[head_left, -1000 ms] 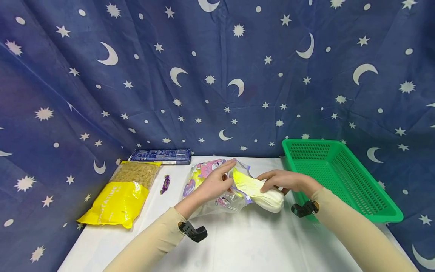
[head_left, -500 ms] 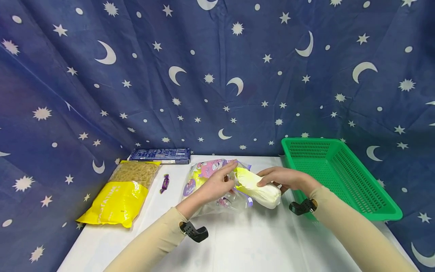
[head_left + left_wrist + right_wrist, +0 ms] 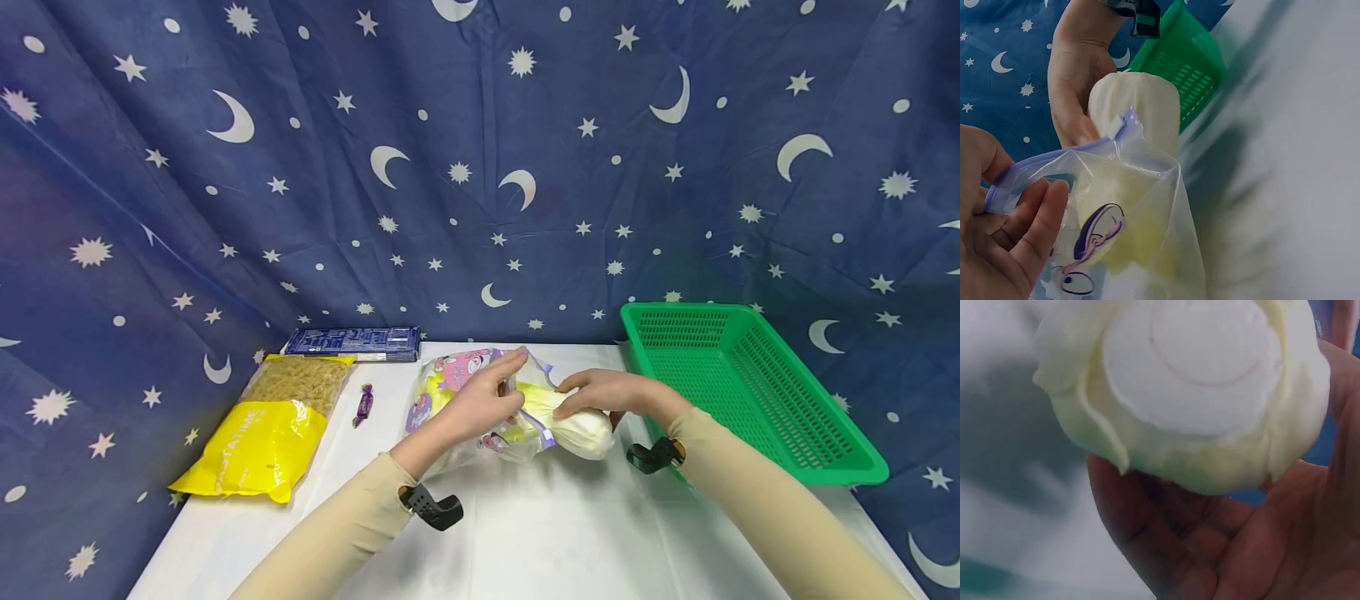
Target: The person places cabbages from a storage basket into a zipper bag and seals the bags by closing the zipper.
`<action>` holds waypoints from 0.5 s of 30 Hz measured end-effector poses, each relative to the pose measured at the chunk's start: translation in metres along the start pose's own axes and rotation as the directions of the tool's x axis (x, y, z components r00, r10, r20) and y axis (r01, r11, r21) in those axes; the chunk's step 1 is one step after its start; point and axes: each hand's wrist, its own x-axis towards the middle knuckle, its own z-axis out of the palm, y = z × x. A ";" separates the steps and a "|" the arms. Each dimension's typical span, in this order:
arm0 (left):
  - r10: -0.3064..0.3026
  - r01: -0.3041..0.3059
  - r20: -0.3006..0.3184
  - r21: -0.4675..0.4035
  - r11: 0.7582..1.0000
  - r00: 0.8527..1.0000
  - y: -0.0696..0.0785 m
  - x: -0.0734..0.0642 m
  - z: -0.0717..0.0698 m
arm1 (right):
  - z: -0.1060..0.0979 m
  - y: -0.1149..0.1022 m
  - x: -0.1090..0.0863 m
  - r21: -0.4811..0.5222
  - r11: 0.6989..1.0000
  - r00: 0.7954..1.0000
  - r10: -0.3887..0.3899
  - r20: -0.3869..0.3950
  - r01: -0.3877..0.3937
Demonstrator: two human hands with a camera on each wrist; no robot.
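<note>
A pale napa cabbage (image 3: pixel 588 435) lies tilted at the mouth of a clear zip bag (image 3: pixel 461 367) with pink and purple cartoon prints. Its yellow leafy end is inside the plastic, while the white base sticks out to the right. My right hand (image 3: pixel 618 393) grips the cabbage near that base, thumb on top. The flat cut end of the cabbage (image 3: pixel 1141 94) faces the right wrist camera, with fingers curled beneath it. At the bag's opening, my left hand (image 3: pixel 483 407) holds the purple zip edge; its thumb and fingers pinch it in the left wrist view.
A green plastic basket (image 3: pixel 847 446) stands at the right. On the left lie a yellow pasta bag (image 3: pixel 258 442), a purple wrapped candy (image 3: pixel 363 406) and a flat dark blue pack (image 3: pixel 356 342). A starry blue curtain (image 3: pixel 480 167) hangs behind the white table (image 3: pixel 540 533).
My right hand has moved left with the cabbage, pushing its leafy end deeper into the zip bag. My left hand has stayed nearly in place at the bag's mouth.
</note>
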 end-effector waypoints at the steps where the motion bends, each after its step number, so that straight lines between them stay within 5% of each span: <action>1: -0.006 0.006 0.004 0.002 1.000 1.000 0.000 0.000 0.001 | 0.000 0.000 0.000 0.015 1.000 1.000 0.001 -0.001 -0.001; 7: -0.011 0.012 0.024 -0.053 0.999 1.000 -0.005 -0.002 0.007 | -0.003 0.006 -0.002 0.225 0.974 0.999 -0.029 0.024 0.022; 15: -0.037 0.037 0.010 -0.064 0.997 0.999 -0.010 -0.006 0.013 | -0.003 0.017 -0.001 0.484 0.875 0.998 -0.035 0.053 0.005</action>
